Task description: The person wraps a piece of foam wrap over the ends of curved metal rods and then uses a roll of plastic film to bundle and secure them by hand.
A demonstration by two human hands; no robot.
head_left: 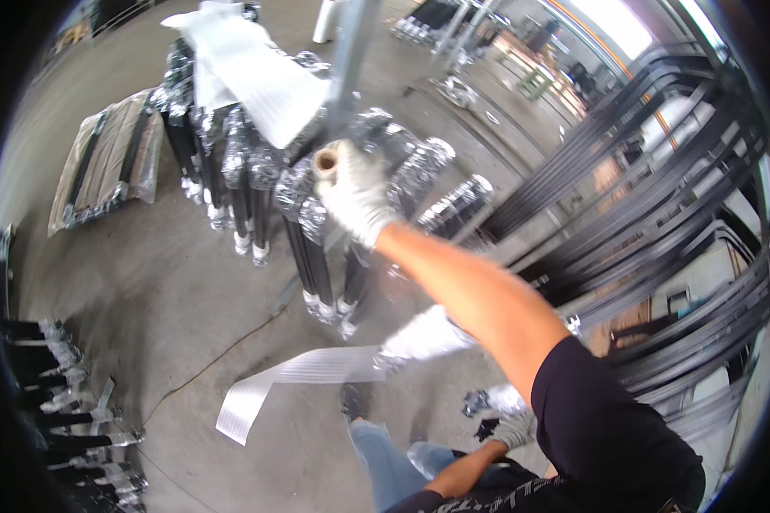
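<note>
My right hand (353,192), in a white glove, reaches out and is closed around a roll of clear stretch film with a cardboard core (326,160). Film (348,51) runs up from the roll. Just beyond the hand, a bundle of black metal frames wrapped in clear plastic (308,214) stands on the concrete floor. My gloved left hand (512,427) is low by my body with curled fingers, next to a crinkled plastic-wrapped piece (488,400). Whether it grips that piece is unclear.
A white foam sheet (239,68) lies over the bundle, and a white foam strip (291,376) lies on the floor. Bare black frames (659,214) are stacked at the right. A flat wrapped bundle (111,158) lies at the left. More black parts (68,410) sit at the lower left.
</note>
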